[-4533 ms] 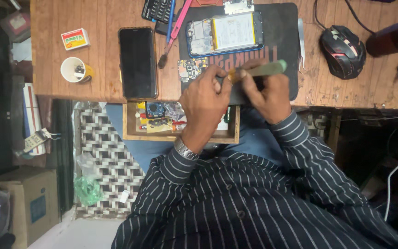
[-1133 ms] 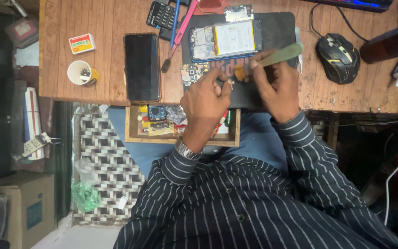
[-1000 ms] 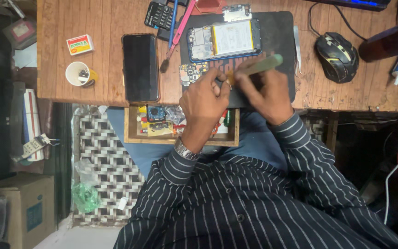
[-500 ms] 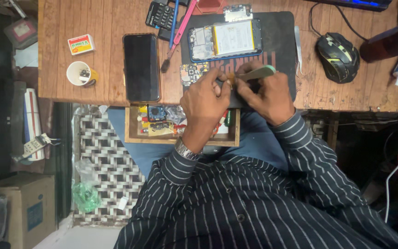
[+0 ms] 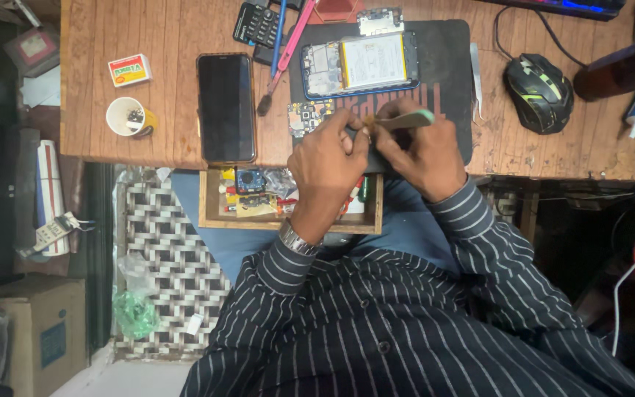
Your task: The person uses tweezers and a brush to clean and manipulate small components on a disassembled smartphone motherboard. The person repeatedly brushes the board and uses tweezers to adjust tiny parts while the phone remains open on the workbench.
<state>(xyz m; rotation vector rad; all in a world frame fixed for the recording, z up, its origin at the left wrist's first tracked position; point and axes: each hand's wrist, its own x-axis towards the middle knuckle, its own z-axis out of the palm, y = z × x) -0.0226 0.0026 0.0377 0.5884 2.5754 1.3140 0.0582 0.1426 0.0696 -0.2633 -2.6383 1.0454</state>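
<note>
In the head view, the right hand (image 5: 424,151) grips a green-handled tool (image 5: 404,120) in closed fingers (image 5: 385,140); the left hand (image 5: 330,156) pinches a small part beside its tip, above the black mat (image 5: 450,66) on the wooden desk (image 5: 170,44), near an opened phone (image 5: 358,66).

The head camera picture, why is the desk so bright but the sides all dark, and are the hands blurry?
Head view: light falls on the wooden desk, while the floor at the edges sits in shadow. The left hand and right hand look slightly soft, so the small part between them is hard to see. The pale green tool shows clearly.
</note>
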